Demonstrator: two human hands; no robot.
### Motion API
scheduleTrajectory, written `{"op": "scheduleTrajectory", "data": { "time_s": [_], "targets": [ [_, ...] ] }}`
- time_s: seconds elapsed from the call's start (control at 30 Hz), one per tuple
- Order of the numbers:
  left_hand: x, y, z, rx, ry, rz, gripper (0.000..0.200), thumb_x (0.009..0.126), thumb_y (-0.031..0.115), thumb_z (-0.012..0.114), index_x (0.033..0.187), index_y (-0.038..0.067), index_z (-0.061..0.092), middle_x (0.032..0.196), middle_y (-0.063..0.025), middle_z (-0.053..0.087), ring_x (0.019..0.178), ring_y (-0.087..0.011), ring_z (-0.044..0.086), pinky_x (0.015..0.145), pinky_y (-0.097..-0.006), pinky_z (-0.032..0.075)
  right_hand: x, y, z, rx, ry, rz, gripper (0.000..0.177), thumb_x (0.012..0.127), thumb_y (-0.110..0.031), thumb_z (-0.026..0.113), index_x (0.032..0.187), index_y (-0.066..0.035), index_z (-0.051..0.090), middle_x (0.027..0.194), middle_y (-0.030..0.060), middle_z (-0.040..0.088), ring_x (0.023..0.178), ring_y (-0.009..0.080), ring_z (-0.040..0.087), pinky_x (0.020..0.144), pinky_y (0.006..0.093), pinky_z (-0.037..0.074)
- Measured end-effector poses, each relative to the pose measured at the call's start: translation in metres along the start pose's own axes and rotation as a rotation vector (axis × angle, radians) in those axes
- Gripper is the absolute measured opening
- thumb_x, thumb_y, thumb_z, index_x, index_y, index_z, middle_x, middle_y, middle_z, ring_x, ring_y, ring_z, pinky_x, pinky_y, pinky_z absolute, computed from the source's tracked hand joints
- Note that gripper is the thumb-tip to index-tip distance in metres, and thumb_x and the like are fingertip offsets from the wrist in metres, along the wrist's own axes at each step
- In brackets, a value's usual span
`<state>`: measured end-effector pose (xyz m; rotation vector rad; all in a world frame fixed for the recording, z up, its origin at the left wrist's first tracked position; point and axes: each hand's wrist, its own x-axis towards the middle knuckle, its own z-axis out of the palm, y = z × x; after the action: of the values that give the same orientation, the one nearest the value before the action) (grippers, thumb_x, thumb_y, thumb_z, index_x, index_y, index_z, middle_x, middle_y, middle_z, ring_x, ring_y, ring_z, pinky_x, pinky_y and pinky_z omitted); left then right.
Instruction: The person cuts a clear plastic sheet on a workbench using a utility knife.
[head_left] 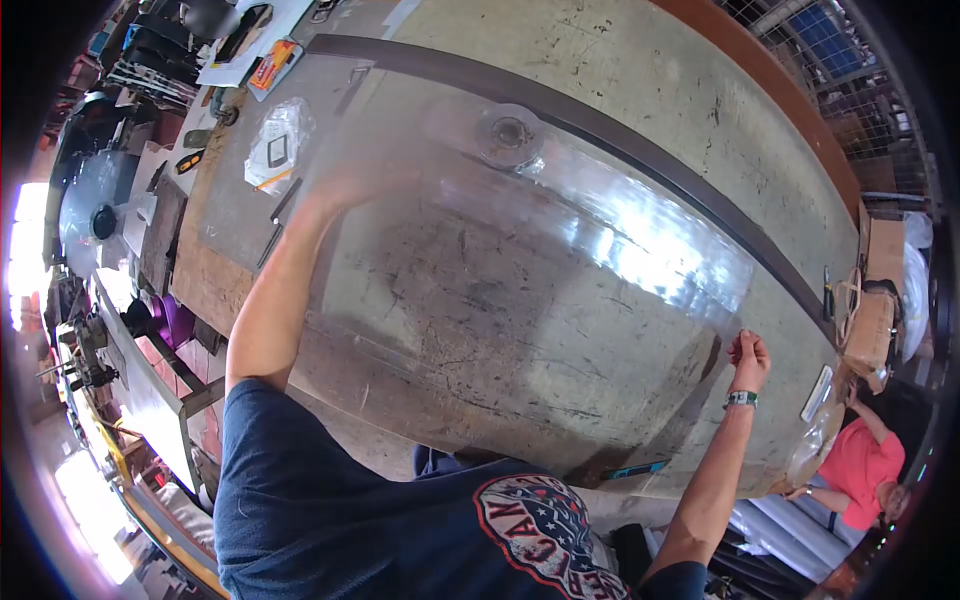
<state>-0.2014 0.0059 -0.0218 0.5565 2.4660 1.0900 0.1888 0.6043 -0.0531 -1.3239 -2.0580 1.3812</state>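
A roll of clear plastic film (510, 135) lies near the dark strip on the work table. From it a shiny, see-through length of film (650, 255) stretches rightward over the tabletop, catching bright glare. My right hand (748, 358), with a watch at its wrist, is closed in a pinch at the film's right end. My left hand (385, 183) is over the table to the left of the roll, smeared by motion, so its fingers cannot be made out.
A long dark strip (560, 95) crosses the scuffed table (480, 340). At left lie a clear plastic bag (279, 145) and a yellow-black cutter (190, 161). A teal-edged object (635, 469) sits at the near edge. Another person in a pink shirt (862, 462) stands at the right end.
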Motion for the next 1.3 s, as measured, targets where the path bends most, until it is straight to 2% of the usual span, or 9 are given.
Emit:
{"op": "scheduleTrajectory", "data": {
  "time_s": [0.3,0.4,0.5,0.77,0.83,0.87,0.97,1.07,1.3],
  "targets": [
    [0.014,-0.012,0.041,0.146,0.415,-0.084,0.024,0.084,0.021,0.083,0.095,0.001,0.075,0.072,-0.0039,0.062,0.066,-0.0119,0.057,0.062,-0.0311,0.048,0.039,0.046,0.003,-0.159,-0.01,-0.047,0.028,0.097,-0.034,0.075,0.091,-0.008,0.069,0.072,-0.0034,0.062,0.058,0.0055,0.053,0.051,0.0213,0.037],
    [0.01,-0.019,0.055,0.141,0.582,-0.179,0.029,0.08,0.021,0.087,0.098,0.003,0.074,0.081,-0.0065,0.064,0.074,-0.0176,0.06,0.068,-0.0341,0.05,0.035,0.043,0.011,-0.11,0.01,-0.02,0.028,0.097,-0.032,0.076,0.086,-0.008,0.067,0.071,-0.0046,0.059,0.059,0.0051,0.05,0.052,0.022,0.038],
    [-0.003,-0.01,0.07,0.413,0.824,0.102,0.036,0.075,0.024,0.091,0.102,0.005,0.074,0.093,-0.0091,0.064,0.086,-0.0263,0.061,0.081,-0.0389,0.05,0.034,0.055,0.015,-0.102,0.049,-0.067,0.028,0.096,-0.031,0.076,0.083,-0.009,0.066,0.071,-0.0048,0.058,0.06,0.0047,0.049,0.055,0.0226,0.038],
    [-0.006,-0.018,0.084,0.447,0.846,0.061,0.039,0.074,0.028,0.091,0.101,0.006,0.074,0.099,-0.0122,0.067,0.098,-0.0325,0.061,0.093,-0.0452,0.046,0.034,0.067,0.01,-0.01,0.053,-0.043,0.023,0.097,-0.028,0.075,0.086,-0.009,0.068,0.076,-0.0044,0.061,0.064,0.0038,0.048,0.057,0.0213,0.036],
    [-0.007,-0.053,0.087,0.516,0.757,-0.06,0.04,0.087,0.032,0.081,0.112,0.003,0.07,0.118,-0.0192,0.065,0.115,-0.0405,0.056,0.107,-0.0527,0.04,0.022,0.051,0.03,0.172,0.137,0.086,0.027,0.101,-0.029,0.068,0.114,-0.006,0.072,0.098,0.0045,0.074,0.08,0.0118,0.064,0.069,0.0265,0.05],
    [-0.007,-0.04,0.082,0.51,0.723,-0.044,0.035,0.089,0.03,0.078,0.109,0.002,0.071,0.114,-0.0189,0.067,0.11,-0.0389,0.059,0.101,-0.0503,0.044,0.029,0.069,0.02,-0.411,0.16,-0.01,0.036,0.104,-0.033,0.063,0.124,-0.004,0.069,0.113,0.0074,0.075,0.093,0.0155,0.067,0.08,0.0304,0.053],
    [-0.001,-0.03,0.077,0.482,0.726,0.119,0.025,0.094,0.024,0.074,0.102,0.001,0.076,0.098,-0.0157,0.073,0.093,-0.0344,0.068,0.087,-0.0442,0.051,-0.004,0.038,0.028,-0.047,0.282,0.183,0.026,0.105,-0.023,0.061,0.122,-0.006,0.07,0.097,0.0012,0.069,0.081,0.0105,0.062,0.073,0.0274,0.052],
    [0.003,-0.04,0.084,0.371,0.742,0.103,0.022,0.095,0.021,0.073,0.106,0.003,0.077,0.1,-0.0124,0.072,0.096,-0.0322,0.065,0.088,-0.0434,0.048,-0.002,0.066,0.03,0.018,0.303,-0.032,0.023,0.102,-0.005,0.058,0.12,-0.005,0.072,0.097,0.0008,0.07,0.079,0.01,0.062,0.073,0.0264,0.053],
    [-0.004,-0.04,0.082,0.346,0.738,0.047,0.017,0.097,0.017,0.069,0.106,0.007,0.078,0.102,-0.0084,0.071,0.097,-0.0278,0.061,0.091,-0.0405,0.045,-0.018,0.052,0.044,-0.241,0.288,-0.274,0.032,0.097,0.002,0.055,0.122,-0.006,0.074,0.108,0.0102,0.066,0.102,0.0217,0.064,0.095,0.0309,0.049]
  ]
}}
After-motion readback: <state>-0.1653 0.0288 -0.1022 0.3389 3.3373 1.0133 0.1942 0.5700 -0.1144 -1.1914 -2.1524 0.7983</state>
